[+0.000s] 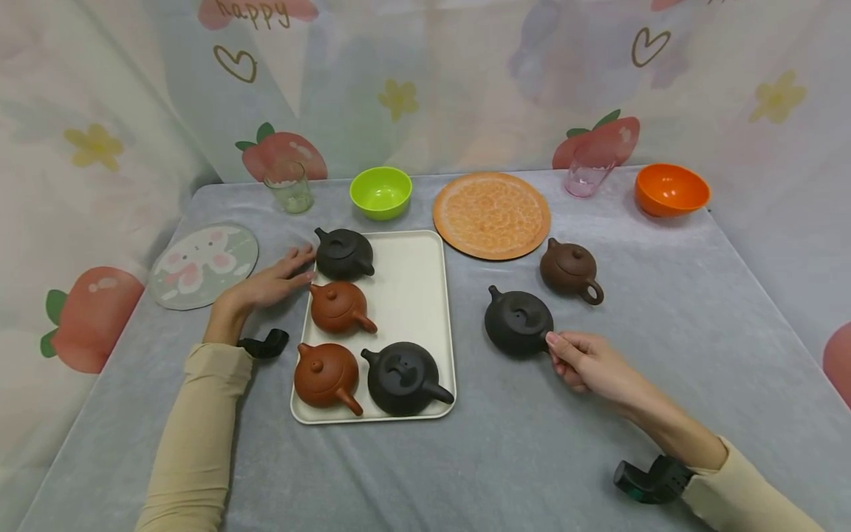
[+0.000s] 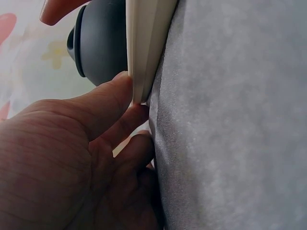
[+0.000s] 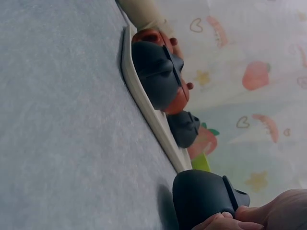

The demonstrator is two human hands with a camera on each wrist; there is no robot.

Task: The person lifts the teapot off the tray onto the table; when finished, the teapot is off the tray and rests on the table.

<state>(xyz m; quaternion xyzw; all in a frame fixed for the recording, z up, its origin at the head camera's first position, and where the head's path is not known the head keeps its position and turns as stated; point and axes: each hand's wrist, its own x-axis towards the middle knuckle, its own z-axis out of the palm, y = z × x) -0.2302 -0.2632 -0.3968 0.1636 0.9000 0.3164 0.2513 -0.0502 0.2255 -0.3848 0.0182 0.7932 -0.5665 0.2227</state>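
My right hand [image 1: 592,362] pinches the handle of a black teapot [image 1: 517,321] to the right of the tray. In the right wrist view, the fingers close on that black teapot [image 3: 201,199] beside its lid, with a shadow on the cloth next to it. My left hand [image 1: 269,281] is at the upper left edge of a cream tray [image 1: 408,288]. The left wrist view shows its thumb and fingers at the rim of the tray [image 2: 144,52]. Two black teapots [image 1: 342,255] and two reddish-brown teapots [image 1: 337,307] stand on the tray.
A dark brown teapot [image 1: 569,267] stands right of the held one. Along the back are a greenish glass [image 1: 290,193], a green bowl [image 1: 381,193], a round orange mat [image 1: 492,214], a pink glass [image 1: 585,177] and an orange bowl [image 1: 671,191]. A patterned mat [image 1: 204,266] lies at left.
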